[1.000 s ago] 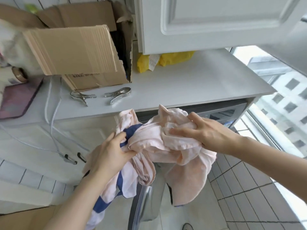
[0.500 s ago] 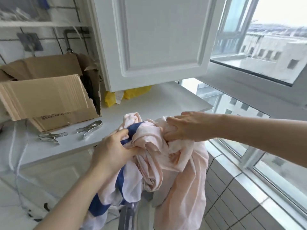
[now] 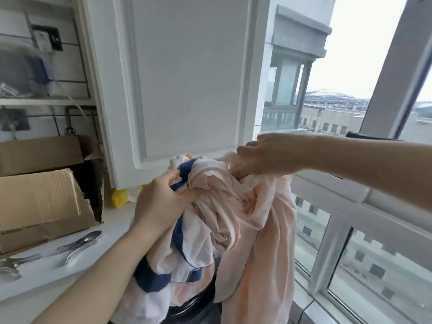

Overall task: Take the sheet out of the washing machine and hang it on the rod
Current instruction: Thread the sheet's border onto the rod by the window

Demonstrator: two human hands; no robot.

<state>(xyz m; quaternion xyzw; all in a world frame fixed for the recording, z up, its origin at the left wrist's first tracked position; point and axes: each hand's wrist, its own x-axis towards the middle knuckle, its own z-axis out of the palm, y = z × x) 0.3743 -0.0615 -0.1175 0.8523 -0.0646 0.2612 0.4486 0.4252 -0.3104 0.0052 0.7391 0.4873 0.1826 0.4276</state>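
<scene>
The sheet (image 3: 236,213) is a soft, crumpled bundle of pale pink cloth with white and navy bands, held at chest height in front of a white cabinet door (image 3: 187,78). Its bulk hangs straight down from both grips, so its long axis runs vertical. The rod is not in view (the next lift must go upward, I judge). The left hand (image 3: 161,202) grips the banded folds, nearer the body; the right hand (image 3: 264,155) pinches the pink top edge. Two metal clips (image 3: 79,244) lie on the bench (image 3: 46,272).
</scene>
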